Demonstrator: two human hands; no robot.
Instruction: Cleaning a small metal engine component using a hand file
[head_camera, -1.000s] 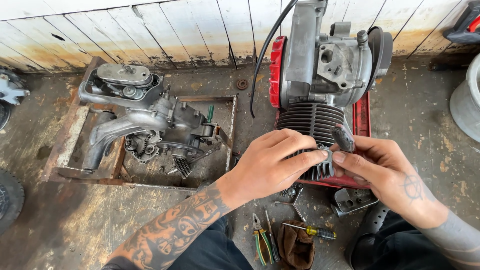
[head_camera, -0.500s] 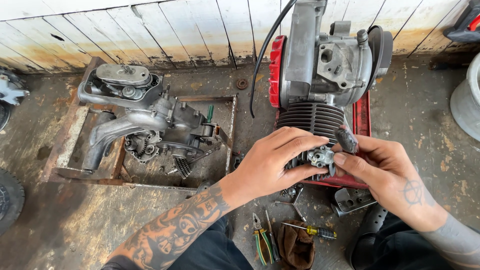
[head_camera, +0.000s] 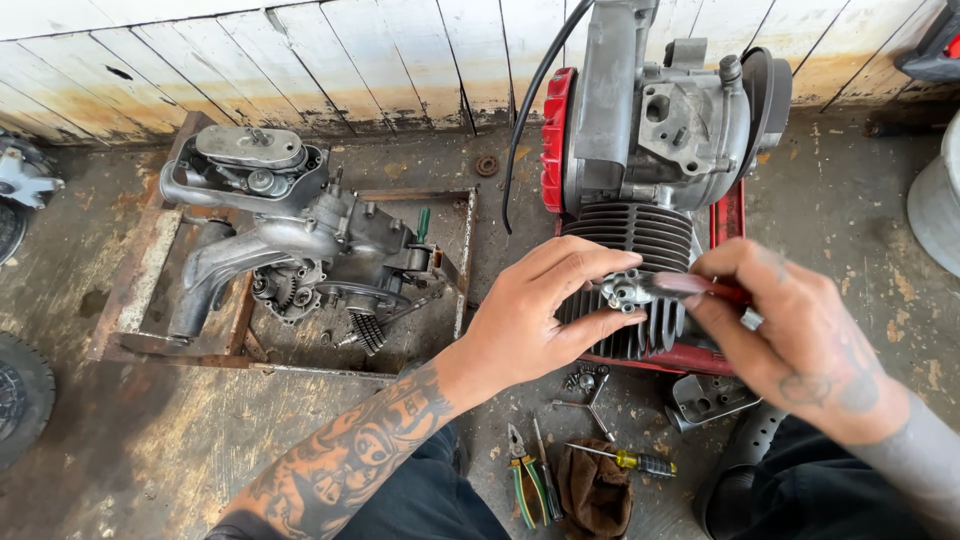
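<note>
At the floor's (head_camera: 150, 440) left edge a tyre (head_camera: 20, 395) shows in part; just right of it a rusty frame (head_camera: 140, 290) near the back wall holds a stripped engine (head_camera: 300, 250), grey with gears showing; a black cable (head_camera: 520, 120) hangs down between that frame and the second engine (head_camera: 660, 130), which stands against the wall on a red base (head_camera: 725, 215), its finned cylinder (head_camera: 630, 240) pointing toward the person; the left hand (head_camera: 545, 310) lies on the fins, fingers curled loosely, thumb and fingertips pinching a small grey part (head_camera: 622, 292) at the cylinder's near end; the right hand (head_camera: 790, 340) is closed round a red-handled tool (head_camera: 700, 287) whose tip touches that part; on the floor near the person, below the hands, lie pliers (head_camera: 520, 480), a brown rag (head_camera: 595, 490), a screwdriver (head_camera: 630, 460) and a cross wrench (head_camera: 593, 398), with a grey cover (head_camera: 710, 400) just right of them; a pale drum (head_camera: 940, 210) stands at the right edge
</note>
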